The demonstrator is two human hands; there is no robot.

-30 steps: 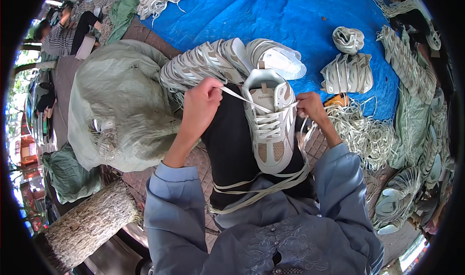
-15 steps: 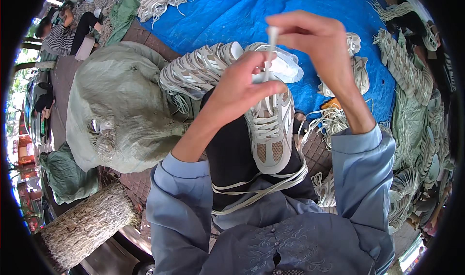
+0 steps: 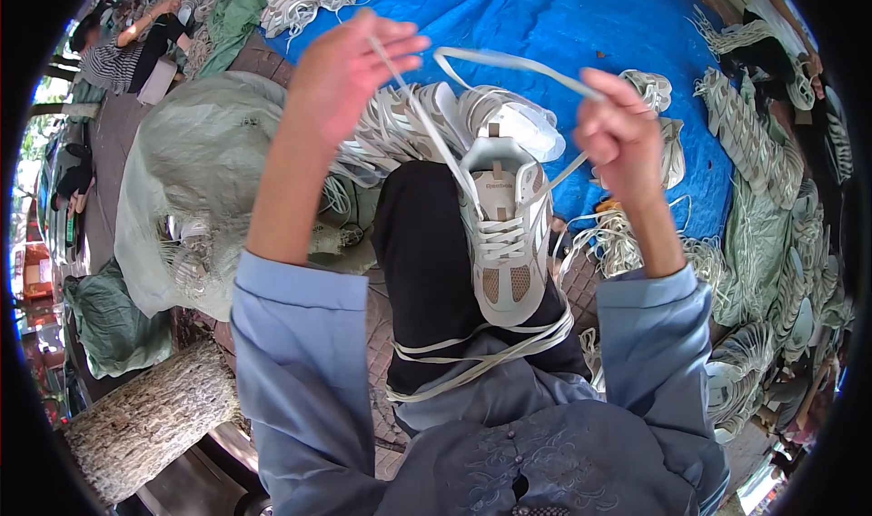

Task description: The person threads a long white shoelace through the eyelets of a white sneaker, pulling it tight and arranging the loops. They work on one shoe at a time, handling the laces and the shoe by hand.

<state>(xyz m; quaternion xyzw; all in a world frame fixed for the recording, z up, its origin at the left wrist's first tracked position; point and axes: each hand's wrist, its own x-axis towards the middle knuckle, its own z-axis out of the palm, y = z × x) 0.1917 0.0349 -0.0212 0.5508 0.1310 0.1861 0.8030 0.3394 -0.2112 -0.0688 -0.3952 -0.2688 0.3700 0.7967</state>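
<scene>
A beige and white sneaker (image 3: 510, 284) rests on my lap with its toe toward me, its lower eyelets threaded with a white shoelace (image 3: 429, 125). One lace end runs taut from the shoe's left side up to my left hand (image 3: 345, 80), which is raised and closed on it. My right hand (image 3: 622, 134) pinches the other end, at the right above the shoe. From its fingers the loose tail arcs left through the air. Both hands are apart from the shoe. A bundle of loose laces (image 3: 481, 371) lies across my thighs.
Rows of stacked sneakers (image 3: 413, 112) lie just beyond my knees, by a blue tarp (image 3: 436, 12). A large pale sack (image 3: 200, 171) stands at left, near a log (image 3: 150, 416). More laces (image 3: 622, 243) and shoe parts (image 3: 772, 143) are at right. Another person (image 3: 123, 62) sits far left.
My hands were close together above the shoe, drawing a lace upward. They have since spread apart: the left moved left and up, the right came lower, each with one lace end.
</scene>
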